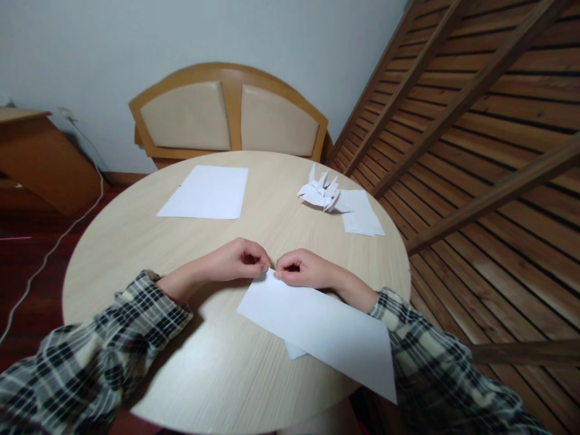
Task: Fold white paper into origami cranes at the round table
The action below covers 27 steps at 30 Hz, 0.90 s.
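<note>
Head view — white sheet (317, 329), far corner pinched in fingertips (263, 267), left hand (242, 260) beside right hand (306, 269)

The left hand (242, 260) and right hand (312, 269) partly hide the pinched corner of the white sheet (321, 323), which covers most of a paper flap (295, 350); whether they join cannot be told. Folded papers (319, 194) overlap too closely to count. The surface (203, 362) hides the foot of the padded backrest (185, 118). A pink strip (16, 238), cut off at left, is unidentifiable.
</note>
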Available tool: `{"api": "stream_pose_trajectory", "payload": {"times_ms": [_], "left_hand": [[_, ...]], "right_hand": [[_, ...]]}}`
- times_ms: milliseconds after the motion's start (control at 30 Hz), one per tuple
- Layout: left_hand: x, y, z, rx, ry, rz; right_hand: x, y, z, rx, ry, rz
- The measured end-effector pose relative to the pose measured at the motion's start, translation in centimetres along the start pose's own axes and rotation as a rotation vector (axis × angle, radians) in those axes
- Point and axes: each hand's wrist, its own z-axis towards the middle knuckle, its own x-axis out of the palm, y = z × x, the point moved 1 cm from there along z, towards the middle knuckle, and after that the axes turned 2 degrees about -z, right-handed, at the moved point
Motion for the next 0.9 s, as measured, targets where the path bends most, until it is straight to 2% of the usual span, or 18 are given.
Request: {"api": "stream_pose_trajectory", "payload": {"times_ms": [267, 367, 433, 533, 567, 600, 667, 767, 900], "left_hand": [[-0.2, 0.0, 0.0, -0.024, 0.044, 0.006], [-1.3, 0.6, -0.3, -0.055, 0.023, 0.008], [-2.4, 1.3, -0.5, -0.076, -0.080, 0.018], [-3.6, 1.9, -0.7, -0.127, -0.342, -0.035], [-3.6, 1.9, -0.6, -0.136, -0.409, -0.044], [-3.3, 1.6, -0.5, -0.138, -0.427, -0.058], [-2.3, 0.8, -0.2, -0.134, -0.414, -0.076], [-0.7, -0.4, 0.2, -0.098, -0.329, -0.119], [0.2, -0.4, 0.4, -0.045, -0.376, -0.335]], "right_hand": [[0.2, -0.4, 0.1, -0.011, -0.004, -0.016], [0.0, -0.1, -0.1, -0.004, -0.006, 0.001], [-0.2, 0.1, -0.3, 0.008, -0.017, 0.018], [-0.4, 0.4, -0.4, 0.019, -0.036, 0.033], [-0.4, 0.5, -0.4, 0.011, -0.052, 0.039], [-0.4, 0.5, -0.3, 0.000, -0.074, 0.049], [-0.4, 0.4, -0.1, -0.018, -0.141, 0.078], [-0.3, 0.2, 0.1, -0.014, -0.263, 0.124], [-0.2, 0.2, 0.3, -0.011, -0.418, 0.113]]}}
